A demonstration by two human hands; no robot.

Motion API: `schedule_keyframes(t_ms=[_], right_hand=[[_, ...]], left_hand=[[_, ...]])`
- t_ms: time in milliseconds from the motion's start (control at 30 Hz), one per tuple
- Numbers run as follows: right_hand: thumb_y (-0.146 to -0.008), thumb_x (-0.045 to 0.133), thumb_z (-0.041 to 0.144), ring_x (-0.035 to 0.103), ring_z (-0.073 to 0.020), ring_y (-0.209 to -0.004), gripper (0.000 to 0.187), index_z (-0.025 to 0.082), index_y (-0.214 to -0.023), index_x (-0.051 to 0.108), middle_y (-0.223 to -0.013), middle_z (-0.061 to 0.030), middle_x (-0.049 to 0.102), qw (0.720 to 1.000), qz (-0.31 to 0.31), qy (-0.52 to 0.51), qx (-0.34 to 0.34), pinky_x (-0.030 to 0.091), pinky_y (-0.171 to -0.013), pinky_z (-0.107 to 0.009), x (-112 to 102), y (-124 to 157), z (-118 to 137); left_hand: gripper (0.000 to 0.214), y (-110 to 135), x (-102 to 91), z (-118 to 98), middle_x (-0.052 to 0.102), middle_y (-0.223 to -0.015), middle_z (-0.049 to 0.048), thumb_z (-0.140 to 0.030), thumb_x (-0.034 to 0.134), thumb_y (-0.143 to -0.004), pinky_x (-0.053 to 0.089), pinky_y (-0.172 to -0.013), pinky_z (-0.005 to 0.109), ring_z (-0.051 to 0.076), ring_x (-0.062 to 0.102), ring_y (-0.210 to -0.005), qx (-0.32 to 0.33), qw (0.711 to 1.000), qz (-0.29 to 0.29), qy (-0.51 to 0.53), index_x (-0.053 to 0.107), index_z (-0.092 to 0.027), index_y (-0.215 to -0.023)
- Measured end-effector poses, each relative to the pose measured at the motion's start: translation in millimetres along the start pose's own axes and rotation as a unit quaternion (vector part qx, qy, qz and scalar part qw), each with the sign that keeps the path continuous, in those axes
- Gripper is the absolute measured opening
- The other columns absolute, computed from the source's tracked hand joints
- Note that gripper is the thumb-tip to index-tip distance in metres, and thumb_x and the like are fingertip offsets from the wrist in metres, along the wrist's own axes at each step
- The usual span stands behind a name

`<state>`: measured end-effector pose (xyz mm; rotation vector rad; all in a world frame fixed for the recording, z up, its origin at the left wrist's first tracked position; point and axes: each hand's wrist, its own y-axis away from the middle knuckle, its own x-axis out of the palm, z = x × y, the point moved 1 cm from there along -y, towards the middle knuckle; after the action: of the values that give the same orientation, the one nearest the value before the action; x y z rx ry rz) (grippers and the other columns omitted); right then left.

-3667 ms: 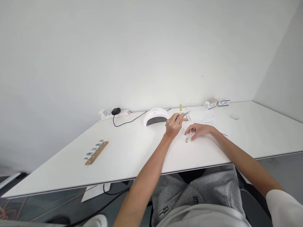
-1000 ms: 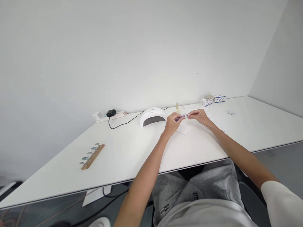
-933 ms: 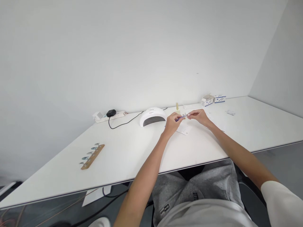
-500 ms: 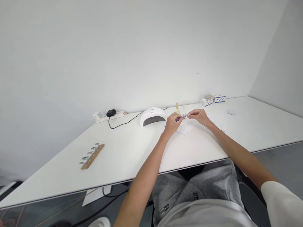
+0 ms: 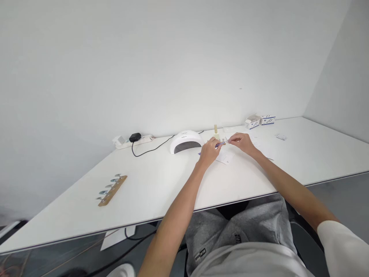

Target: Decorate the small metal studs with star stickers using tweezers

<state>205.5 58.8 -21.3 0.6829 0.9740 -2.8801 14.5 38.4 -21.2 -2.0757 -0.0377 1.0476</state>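
My left hand [image 5: 209, 152] is closed around a slim blue-purple tool [image 5: 219, 144], which points right toward my other hand. Close against its tip, my right hand [image 5: 241, 142] pinches something pale and tiny that I cannot make out. Just behind the fingers stands a nail polish bottle [image 5: 215, 130] with a yellowish cap. A printed paper sheet [image 5: 225, 157] lies under the hands. Left of them sits a white nail lamp [image 5: 186, 139] with a dark arched opening.
A wooden strip [image 5: 113, 191] bearing several nail tips on stands lies at the left. Behind it are a power strip [image 5: 147, 139] and a black adapter [image 5: 135, 137] with its cable. Small boxes [image 5: 252, 122] and flat packets [image 5: 281, 136] are at the back right.
Both hands stay in nearly the same place. The fingers shift slightly, the blue-purple tool changes its tilt a little, and more of its rear end shows left of my left hand.
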Motion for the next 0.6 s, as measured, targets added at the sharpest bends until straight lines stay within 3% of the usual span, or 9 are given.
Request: schedule_keyframes(t_ms=[233,400,500,600], right_hand=[[-0.068,0.070,0.029,0.065,-0.0178,-0.070,0.010,0.020,-0.069,0.074,-0.075,-0.0052,0.070,1.000,-0.015,-0.001,0.004,0.053,-0.068,-0.030,1.3,-0.2,-1.1],[-0.062,0.075,0.032,0.065,-0.0180,-0.067,0.017,0.017,-0.069,0.072,-0.072,-0.0057,0.071,0.993,-0.009,-0.086,0.078,0.054,-0.071,-0.032,0.3,-0.5,-2.1],[-0.058,0.078,0.034,0.065,-0.0177,-0.064,0.022,0.015,-0.069,0.072,-0.069,-0.0054,0.070,0.985,0.023,-0.117,0.121,0.054,-0.072,-0.032,0.8,1.1,-1.1],[-0.059,0.077,0.035,0.065,-0.0174,-0.063,0.023,0.015,-0.071,0.074,-0.065,-0.0047,0.070,0.981,0.060,-0.121,0.141,0.053,-0.074,-0.032,3.8,4.0,1.6]], left_hand=[[0.014,1.0,-2.1,-2.2,0.059,-0.079,0.0039,-0.021,0.054,-0.085,0.040,-0.060,0.027,0.015,0.055,-0.067,-0.015,1.000,0.001,-0.015,0.063,-0.018,-0.075],[0.010,-3.5,-2.5,3.4,0.059,-0.072,0.0030,-0.023,0.060,-0.079,0.042,-0.061,0.026,0.014,0.053,-0.064,-0.061,0.991,-0.070,0.099,0.066,-0.018,-0.072],[0.015,-7.4,-3.9,10.4,0.058,-0.067,0.0018,-0.028,0.060,-0.079,0.041,-0.056,0.025,0.011,0.049,-0.057,-0.124,0.958,-0.109,0.233,0.069,-0.017,-0.074],[0.018,-9.8,-5.1,14.3,0.054,-0.061,-0.0003,-0.031,0.063,-0.077,0.036,-0.047,0.023,0.008,0.043,-0.047,-0.187,0.894,-0.109,0.392,0.071,-0.015,-0.081]])
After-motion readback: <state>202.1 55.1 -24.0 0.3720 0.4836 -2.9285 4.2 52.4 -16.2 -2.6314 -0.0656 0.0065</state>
